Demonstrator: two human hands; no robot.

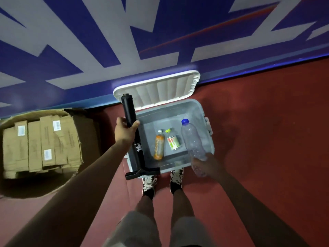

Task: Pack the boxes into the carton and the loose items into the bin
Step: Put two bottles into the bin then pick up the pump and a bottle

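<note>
A grey bin [195,107] stands on the red floor with its white lid [160,90] tipped back against the wall. Inside lie an orange drink bottle [159,145] and a small bottle with a green cap [173,140]. My left hand [124,130] grips a black hand pump [133,139] around its barrel, held over the bin's left edge with the T-handle toward me. My right hand [204,164] holds the base of a clear plastic bottle with a blue cap [192,139] above the bin's right side. At the left, a carton [85,132] is filled with several flat brown boxes [46,141].
A blue and white patterned wall [106,41] runs behind the bin and the carton. My feet [162,180] stand right at the bin's near edge. Red floor [267,122] stretches to the right of the bin.
</note>
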